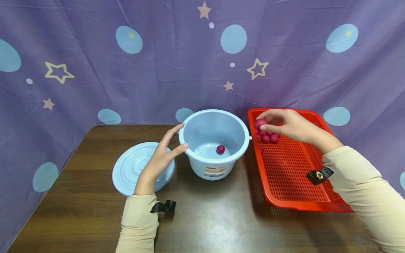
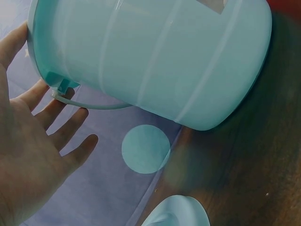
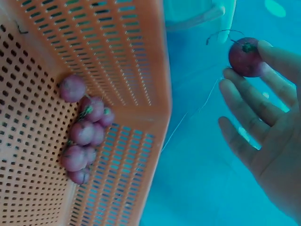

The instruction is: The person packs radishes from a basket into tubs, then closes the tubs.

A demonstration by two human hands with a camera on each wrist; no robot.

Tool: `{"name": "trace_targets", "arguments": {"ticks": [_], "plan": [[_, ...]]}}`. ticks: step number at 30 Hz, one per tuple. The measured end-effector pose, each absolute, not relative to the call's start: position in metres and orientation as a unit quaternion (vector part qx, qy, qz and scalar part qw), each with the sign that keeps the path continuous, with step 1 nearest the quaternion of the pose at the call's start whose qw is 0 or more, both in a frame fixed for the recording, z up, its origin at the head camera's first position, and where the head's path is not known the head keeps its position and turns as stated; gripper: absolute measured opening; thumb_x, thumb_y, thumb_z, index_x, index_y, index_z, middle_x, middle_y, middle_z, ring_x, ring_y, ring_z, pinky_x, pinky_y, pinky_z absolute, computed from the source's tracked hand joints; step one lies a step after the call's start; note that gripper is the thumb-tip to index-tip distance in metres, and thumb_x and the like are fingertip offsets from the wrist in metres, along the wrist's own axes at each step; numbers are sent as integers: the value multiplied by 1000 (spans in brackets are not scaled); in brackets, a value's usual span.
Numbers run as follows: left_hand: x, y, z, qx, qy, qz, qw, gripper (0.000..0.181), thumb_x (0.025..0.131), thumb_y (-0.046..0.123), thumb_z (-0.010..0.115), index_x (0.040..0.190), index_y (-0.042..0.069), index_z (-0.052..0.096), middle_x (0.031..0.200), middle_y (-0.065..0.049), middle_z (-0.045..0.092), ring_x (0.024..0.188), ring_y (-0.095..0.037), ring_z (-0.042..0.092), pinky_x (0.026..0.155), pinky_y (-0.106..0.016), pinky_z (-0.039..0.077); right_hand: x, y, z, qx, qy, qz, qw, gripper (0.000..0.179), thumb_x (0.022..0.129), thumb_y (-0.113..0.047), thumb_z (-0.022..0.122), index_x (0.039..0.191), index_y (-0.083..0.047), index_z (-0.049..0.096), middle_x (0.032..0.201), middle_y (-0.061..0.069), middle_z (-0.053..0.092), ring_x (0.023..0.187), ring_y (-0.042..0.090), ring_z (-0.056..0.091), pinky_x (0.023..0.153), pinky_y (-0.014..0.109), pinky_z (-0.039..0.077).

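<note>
My right hand (image 1: pixel 289 124) pinches a red radish (image 3: pixel 245 57) between thumb and fingertips, held above the far left corner of the red basket (image 1: pixel 281 203). A thin root trails from it in the right wrist view. Below it, several more radishes (image 3: pixel 82 132) lie clustered in the basket. My left hand (image 1: pixel 162 158) is at the left side of the light blue bucket (image 2: pixel 155 52), thumb and fingertips right at the rim, the other fingers spread near the handle (image 2: pixel 106 107). One radish (image 1: pixel 220 149) lies on the bucket's bottom.
A light blue round lid (image 1: pixel 121 175) lies on the brown wooden table (image 1: pixel 209 218), left of the bucket and partly behind my left forearm. A purple curtain (image 1: pixel 190 70) with stars and dots hangs behind the table. The basket stands right of the bucket.
</note>
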State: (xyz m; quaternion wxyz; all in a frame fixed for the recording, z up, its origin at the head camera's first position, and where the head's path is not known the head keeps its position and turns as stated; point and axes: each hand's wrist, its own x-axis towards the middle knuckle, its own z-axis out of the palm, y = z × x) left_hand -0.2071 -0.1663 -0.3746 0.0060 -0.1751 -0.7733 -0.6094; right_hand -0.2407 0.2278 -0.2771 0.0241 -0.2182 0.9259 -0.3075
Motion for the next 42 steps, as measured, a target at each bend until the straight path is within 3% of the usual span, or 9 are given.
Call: {"name": "trace_targets", "arguments": {"ticks": [5,10,17,24,34,42], "plan": [[-207,-166,-374,-179,-773,-609,10,65,94,29,66,152,27,38,154,2,34,136,-25,35,111,-57,25,-235,216,-271,-244,918,-312,6,32,92,-27,73,123,-21,69,102,-4,71,88,13,64,87,30,48],[-208,-166,-374,-178,-771,-611,8,65,94,29,66,153,27,38,153,2,35,135,-28,36,109,-59,26,-233,203,-270,-274,903,-330,5,33,91,-20,74,124,-18,68,105,-3,71,78,14,64,73,27,52],[-208,-167,-375,-177,-771,-612,5,65,94,29,66,153,29,38,155,3,32,136,-28,35,109,-58,28,-236,182,-274,-330,886,-324,2,31,90,-18,75,121,-17,69,105,-5,71,96,11,66,88,38,53],[-209,-167,-376,-179,-772,-610,6,65,95,28,65,153,27,37,155,1,32,137,-29,34,109,-59,27,-237,162,-279,-349,886,-305,21,31,91,-20,74,121,-19,69,101,-9,70,90,12,61,80,37,51],[-209,-165,-375,-174,-773,-610,4,64,95,27,65,153,27,38,156,3,31,140,-25,30,112,-60,21,-246,146,-293,-360,885,-288,55,35,90,-29,75,123,-19,68,104,-5,71,98,13,64,88,38,52],[-209,-166,-376,-176,-773,-610,4,64,94,27,65,153,28,38,155,3,32,137,-27,34,110,-59,26,-249,135,-298,-374,887,-263,62,30,90,-26,74,119,-20,70,100,-8,71,94,10,63,85,34,51]]}}
